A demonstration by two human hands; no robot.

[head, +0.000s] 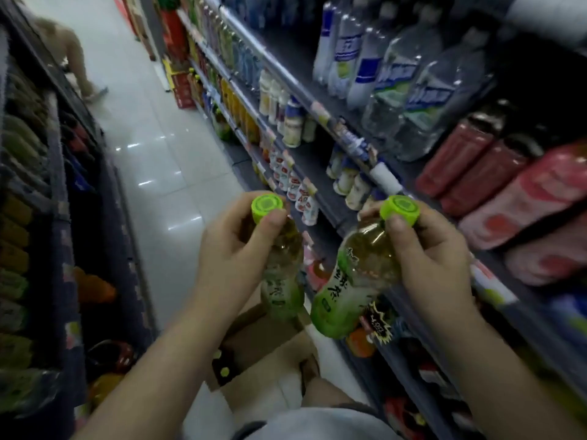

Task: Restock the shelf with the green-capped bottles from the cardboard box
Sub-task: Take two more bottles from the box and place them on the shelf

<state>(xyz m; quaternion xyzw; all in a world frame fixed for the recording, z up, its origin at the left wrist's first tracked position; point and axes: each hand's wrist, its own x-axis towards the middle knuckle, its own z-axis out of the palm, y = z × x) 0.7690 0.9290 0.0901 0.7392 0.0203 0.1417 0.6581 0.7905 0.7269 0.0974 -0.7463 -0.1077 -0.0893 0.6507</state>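
Two green-capped bottles were held up in the aisle, above the cardboard box (pixel 270 350) on the floor. The left bottle (pixel 281 274) hung nearly upright, its yellow-green liquid and green label showing below the cap. The left hand (pixel 235 252) pinched it at the neck, thumb pressed just under the cap's near edge and the fingers curled round the far side, forearm rising from the lower left. The right bottle (pixel 355 281) tilted, its base swung toward the left and near, almost meeting the other bottle's base. The right hand (pixel 435 249) gripped it at the neck and shoulder, thumb against the cap's rim, fingers wrapped behind, forearm coming up from the lower right.

Inside the open box two more green caps (pixel 221 363) seemed to show in the dark interior, though the view there was dim. To the right ran the shelf (pixel 320 214), carrying small white bottles farther along, large water bottles (pixel 413 90) above, and red drinks (pixel 470 166) on the right. White floor tiles (pixel 152 154) stretched away on the left.
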